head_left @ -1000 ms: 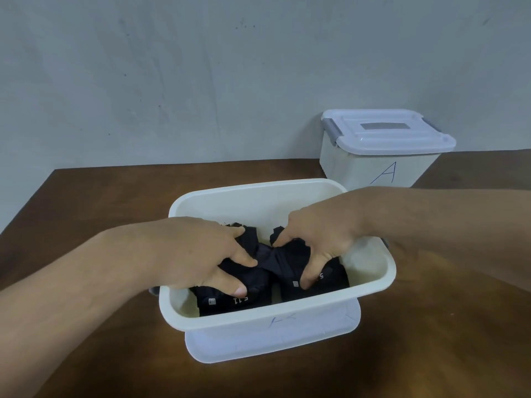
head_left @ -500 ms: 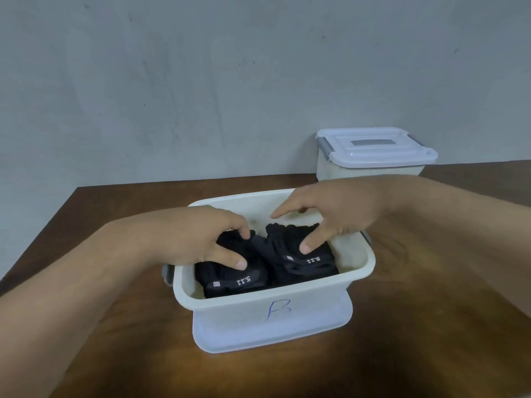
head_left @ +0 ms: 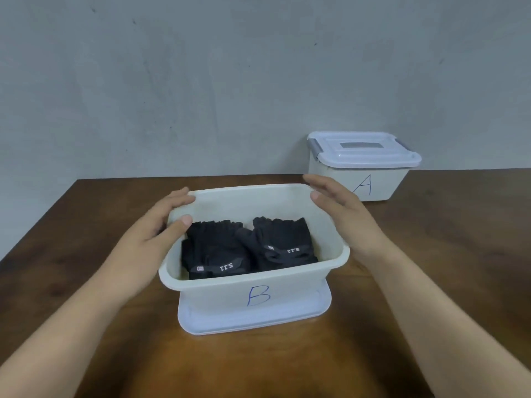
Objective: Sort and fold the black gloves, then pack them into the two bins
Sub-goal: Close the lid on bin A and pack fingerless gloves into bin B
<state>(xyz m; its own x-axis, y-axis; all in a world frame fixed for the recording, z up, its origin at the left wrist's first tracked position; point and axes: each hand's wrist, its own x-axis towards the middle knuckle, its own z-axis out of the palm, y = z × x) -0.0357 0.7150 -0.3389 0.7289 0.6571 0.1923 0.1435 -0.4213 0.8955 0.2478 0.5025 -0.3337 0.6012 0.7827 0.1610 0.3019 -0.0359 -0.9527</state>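
White bin B (head_left: 298,288) stands open at the table's middle, resting on its own lid (head_left: 253,324). Inside lie two folded black gloves side by side, one on the left (head_left: 212,248) and one on the right (head_left: 284,239), each with white "5.11" lettering. My left hand (head_left: 155,234) straddles the bin's left rim, thumb inside and straight fingers outside. My right hand (head_left: 342,214) is held flat beside the right wall near the far corner, holding nothing. Neither hand touches the gloves.
Bin A (head_left: 376,185) stands at the back right against the grey wall, its lid (head_left: 362,152) on it. The brown wooden table (head_left: 448,268) stretches to both sides of bin B; its left edge runs diagonally at the far left.
Both hands have lifted off the gloves and moved outward to the sides of bin B. The gloves stay folded in the bin. The view has pulled back.
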